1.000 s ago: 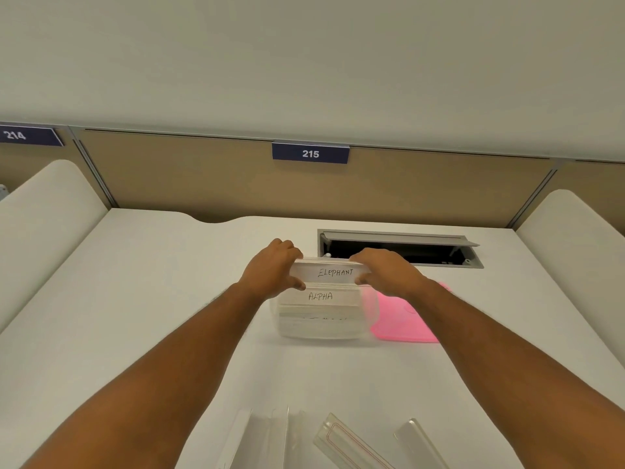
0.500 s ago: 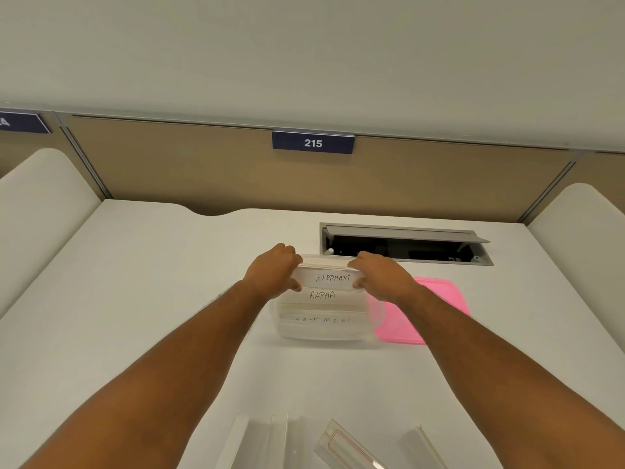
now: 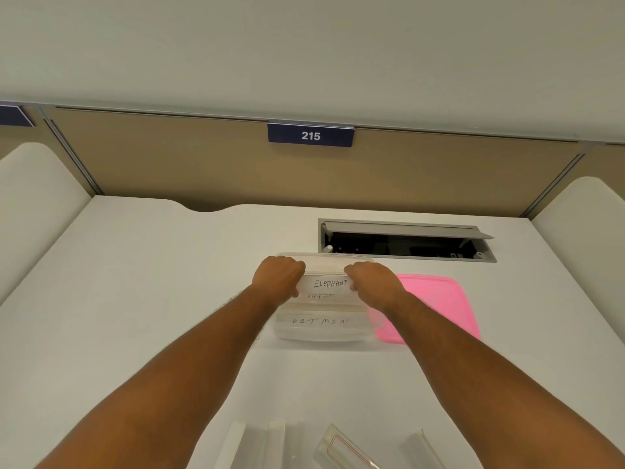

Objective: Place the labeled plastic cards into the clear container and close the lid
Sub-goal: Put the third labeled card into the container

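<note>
Left hand: your left hand [image 3: 279, 277] is pinching the left end of the ELEPHANT card [image 3: 329, 283], fingers curled over its top edge.
Right hand: your right hand [image 3: 370, 282] is pinching the card's right end the same way.
ELEPHANT card: you are holding it upright in the clear container [image 3: 324, 328], at the far end of the row.
Other cards: a second card [image 3: 321, 296] is standing just in front (its lettering half hidden); a third card [image 3: 319, 321] is sitting nearest you.
Clear container: it is sitting open on the white desk [image 3: 152, 299].
Pink lid [image 3: 436, 306]: it is lying flat on the desk, touching the container's right side.
Spare clear pieces [image 3: 270, 445]: they are lying at the near desk edge.
</note>
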Motion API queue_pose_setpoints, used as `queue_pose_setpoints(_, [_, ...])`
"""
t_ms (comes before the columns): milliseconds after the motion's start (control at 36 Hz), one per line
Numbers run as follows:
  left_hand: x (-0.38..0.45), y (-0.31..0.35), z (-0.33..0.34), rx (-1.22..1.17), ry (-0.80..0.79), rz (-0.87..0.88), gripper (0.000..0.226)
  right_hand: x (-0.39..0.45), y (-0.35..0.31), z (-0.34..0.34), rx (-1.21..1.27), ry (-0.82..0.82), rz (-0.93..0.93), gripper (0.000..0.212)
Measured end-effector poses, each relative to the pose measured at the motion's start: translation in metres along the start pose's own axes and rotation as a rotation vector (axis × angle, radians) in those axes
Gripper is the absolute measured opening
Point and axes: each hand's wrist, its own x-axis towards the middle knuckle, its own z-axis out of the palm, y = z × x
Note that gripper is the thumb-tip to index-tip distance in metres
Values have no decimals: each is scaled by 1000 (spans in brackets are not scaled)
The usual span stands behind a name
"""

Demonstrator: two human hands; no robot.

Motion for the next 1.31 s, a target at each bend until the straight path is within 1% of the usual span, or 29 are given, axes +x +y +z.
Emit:
queue_pose_setpoints(250, [3, 7, 10, 83, -44, -3, 13, 1, -8, 11, -60, -17, 7, 25])
queue_pose_setpoints(444, [5, 11, 18, 81, -69, -19, 14, 2, -14, 16, -135, -13, 6, 27])
queue_pose_setpoints(667, [7, 12, 22, 79, -54, -21, 15, 5, -13, 21, -118, 10, -17, 25])
queue_pose_setpoints(1000, [7, 14, 23, 42, -61, -36, 14, 5, -12, 27, -107, 20, -3, 26])
queue_pose_setpoints(1111, [4, 13, 23, 13, -30, -31, 13, 2, -13, 26, -87, 33, -3, 24])
queue_pose_setpoints(1306, [-9, 14, 16, -35, 81, -5, 13, -4, -17, 19, -57, 79, -22, 15])
